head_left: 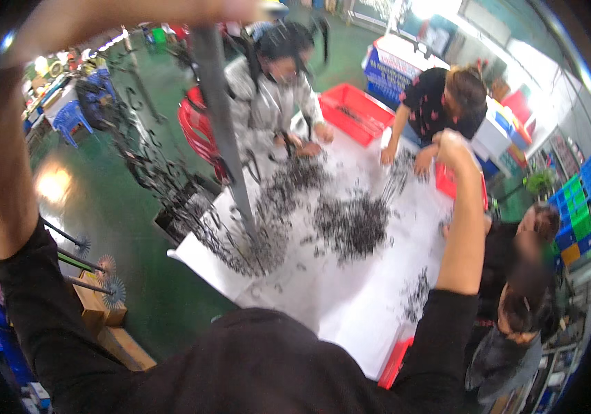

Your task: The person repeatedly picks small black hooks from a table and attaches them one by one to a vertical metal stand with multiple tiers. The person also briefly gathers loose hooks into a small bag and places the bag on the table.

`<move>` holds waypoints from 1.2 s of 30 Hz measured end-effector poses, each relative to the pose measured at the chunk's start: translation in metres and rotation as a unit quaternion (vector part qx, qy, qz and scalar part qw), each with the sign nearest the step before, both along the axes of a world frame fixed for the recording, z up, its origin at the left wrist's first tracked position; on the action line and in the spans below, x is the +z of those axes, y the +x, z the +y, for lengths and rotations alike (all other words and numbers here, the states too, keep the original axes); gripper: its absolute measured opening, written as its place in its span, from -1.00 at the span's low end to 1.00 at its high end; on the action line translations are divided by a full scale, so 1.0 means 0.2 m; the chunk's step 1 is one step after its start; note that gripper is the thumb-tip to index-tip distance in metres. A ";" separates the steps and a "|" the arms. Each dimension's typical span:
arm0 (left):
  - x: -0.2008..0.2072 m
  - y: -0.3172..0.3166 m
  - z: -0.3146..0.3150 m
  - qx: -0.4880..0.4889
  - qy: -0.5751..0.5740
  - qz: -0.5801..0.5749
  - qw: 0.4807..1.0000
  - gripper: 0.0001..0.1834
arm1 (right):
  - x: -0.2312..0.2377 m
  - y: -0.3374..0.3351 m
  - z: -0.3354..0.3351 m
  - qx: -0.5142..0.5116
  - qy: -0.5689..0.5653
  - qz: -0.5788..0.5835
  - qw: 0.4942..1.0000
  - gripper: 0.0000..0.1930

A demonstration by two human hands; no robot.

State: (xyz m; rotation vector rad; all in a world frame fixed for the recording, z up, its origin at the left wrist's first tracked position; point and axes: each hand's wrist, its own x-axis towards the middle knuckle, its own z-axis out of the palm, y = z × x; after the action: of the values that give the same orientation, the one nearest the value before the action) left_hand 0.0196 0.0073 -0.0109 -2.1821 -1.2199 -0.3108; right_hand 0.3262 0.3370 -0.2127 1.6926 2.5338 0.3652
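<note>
Right hand (451,143) looks fisted, its contents hidden; left hand is cut off above.

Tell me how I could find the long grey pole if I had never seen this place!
Look for the big white table covered in heaps of small dark metal pieces. At its left side, the grey pole rises slanted from one heap towards the top of the picture, where the left hand seems to hold it. It is the only long, smooth grey bar; the rack beside it is thin and hung with dark pieces.
</note>
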 end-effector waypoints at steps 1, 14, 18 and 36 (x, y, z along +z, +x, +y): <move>0.02 -0.01 0.01 -0.039 -0.051 -0.040 0.997 -0.40 | 0.02 -0.05 -0.08 0.070 0.018 0.084 0.994 -0.62; 0.08 -0.05 0.04 -0.121 -0.115 -0.022 0.986 -0.42 | 0.66 -0.68 -0.98 0.454 -0.270 0.653 0.542 -0.80; 0.07 -0.03 0.05 -0.142 -0.077 -0.024 0.987 -0.45 | 0.66 -0.68 -0.99 0.436 -0.220 0.661 0.570 -0.80; 0.04 0.01 0.02 -0.063 -0.037 -0.028 0.997 -0.40 | 0.63 -0.57 -0.96 0.416 -0.220 0.659 0.588 -0.83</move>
State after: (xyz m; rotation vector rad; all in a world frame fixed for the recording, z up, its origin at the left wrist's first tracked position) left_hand 0.0213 0.0111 -0.0023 -2.3339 -1.1417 -0.3872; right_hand 0.2118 0.1451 -0.0867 0.2333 3.4872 -2.0968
